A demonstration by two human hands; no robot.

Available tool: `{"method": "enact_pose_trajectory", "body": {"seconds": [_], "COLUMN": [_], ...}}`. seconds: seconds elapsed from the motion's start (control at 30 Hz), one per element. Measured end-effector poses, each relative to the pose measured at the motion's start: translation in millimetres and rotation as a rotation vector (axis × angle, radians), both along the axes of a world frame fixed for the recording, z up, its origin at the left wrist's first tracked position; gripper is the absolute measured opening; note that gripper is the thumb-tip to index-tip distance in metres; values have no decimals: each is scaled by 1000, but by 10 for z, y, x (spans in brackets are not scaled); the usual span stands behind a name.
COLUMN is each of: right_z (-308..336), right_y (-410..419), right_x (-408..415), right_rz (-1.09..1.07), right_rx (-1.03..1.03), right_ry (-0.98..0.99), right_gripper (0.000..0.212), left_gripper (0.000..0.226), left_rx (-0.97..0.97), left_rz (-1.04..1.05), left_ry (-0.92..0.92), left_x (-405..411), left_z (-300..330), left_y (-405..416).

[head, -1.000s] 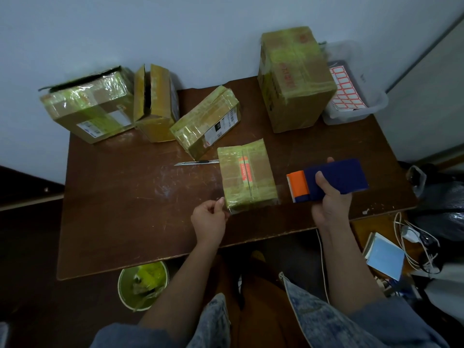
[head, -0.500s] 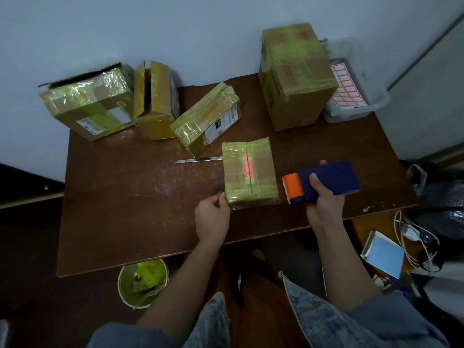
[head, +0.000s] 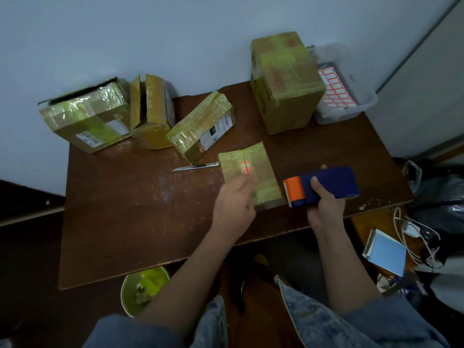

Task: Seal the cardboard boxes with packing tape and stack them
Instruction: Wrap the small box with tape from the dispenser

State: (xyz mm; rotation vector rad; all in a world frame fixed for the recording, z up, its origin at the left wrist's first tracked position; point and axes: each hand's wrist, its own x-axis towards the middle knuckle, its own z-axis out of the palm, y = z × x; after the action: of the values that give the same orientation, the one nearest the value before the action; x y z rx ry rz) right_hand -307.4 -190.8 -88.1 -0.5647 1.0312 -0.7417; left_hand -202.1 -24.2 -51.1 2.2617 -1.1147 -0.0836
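Small taped box: flat on brown table, near its front edge, just right of a utility knife
Left hand: fingers relaxed, resting on the box's near left corner; motion-blurred
Right hand: curled round blue-and-orange tape dispenser, held just beside the box's right edge
Four more taped boxes stand along the wall

Small flat taped box lying near the desk's front edge, blue-and-orange tape dispenser just right of it, four more taped cardboard boxes along the back wall
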Motion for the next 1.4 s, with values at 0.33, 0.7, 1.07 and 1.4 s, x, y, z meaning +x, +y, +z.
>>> {"method": "enact_pose_trajectory", "body": {"seconds": [0.33, 0.7, 1.07, 1.4], "right_z": [80, 139, 52, -13], "right_y": [-201, -101, -272, -262], "right_x": [-204, 49, 53, 102], "right_rz": [47, -19, 355, 937], "right_rx": [25, -86, -508, -1003], "right_ry": [-2, 297, 1068, 1472], "right_gripper": [72, 56, 74, 44], "left_gripper": [55, 54, 54, 57], "left_rx": [488, 504, 466, 483], "left_rz": [-247, -246, -271, -269], "left_ry": [-112, -165, -80, -6], "left_x": [-157, -165, -125, -133], "left_z": [-392, -414, -363, -331], "left_y": [-189, -197, -185, -212]}}
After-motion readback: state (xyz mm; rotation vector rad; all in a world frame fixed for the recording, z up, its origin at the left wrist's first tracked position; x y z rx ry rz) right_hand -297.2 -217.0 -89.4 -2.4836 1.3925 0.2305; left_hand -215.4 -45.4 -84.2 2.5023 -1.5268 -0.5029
